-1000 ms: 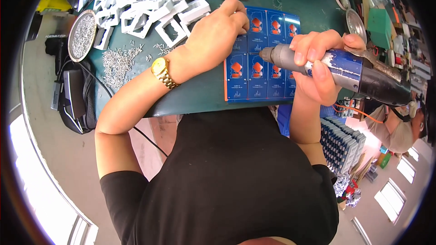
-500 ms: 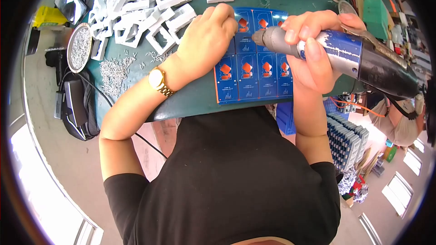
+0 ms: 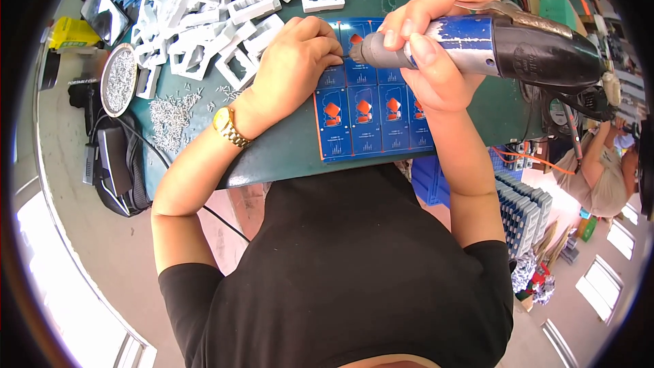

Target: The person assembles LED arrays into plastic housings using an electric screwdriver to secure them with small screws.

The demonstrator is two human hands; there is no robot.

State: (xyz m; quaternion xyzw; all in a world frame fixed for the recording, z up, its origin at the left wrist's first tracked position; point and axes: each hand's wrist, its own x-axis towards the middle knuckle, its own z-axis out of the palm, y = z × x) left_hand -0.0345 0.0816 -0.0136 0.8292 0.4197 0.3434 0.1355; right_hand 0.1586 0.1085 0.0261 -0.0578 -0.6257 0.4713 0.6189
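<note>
A blue printed panel (image 3: pixel 366 121) with orange-red patches lies on the green table in front of me. My left hand (image 3: pixel 300 54) rests at its upper left part, fingers curled and pressed together; what they pinch, if anything, is hidden. In my right hand (image 3: pixel 439 61) is an electric screwdriver (image 3: pixel 463 44) with a blue and black body and a grey nose. My fingers wrap round its front part. Its nose points left, over the panel's upper rows and close to my left fingertips. The bit's end cannot be made out.
White rectangular frames (image 3: pixel 255 5) are heaped at the far left. Small screws (image 3: pixel 170 121) lie scattered below them, beside a round dish of screws (image 3: pixel 119 80). A black bag (image 3: pixel 116 163) hangs off the table's left side. Another person (image 3: pixel 593 170) is at the right.
My right hand has carried the screwdriver left, bringing its nose near my left fingertips. My left hand has shifted slightly left and its fingers have lowered.
</note>
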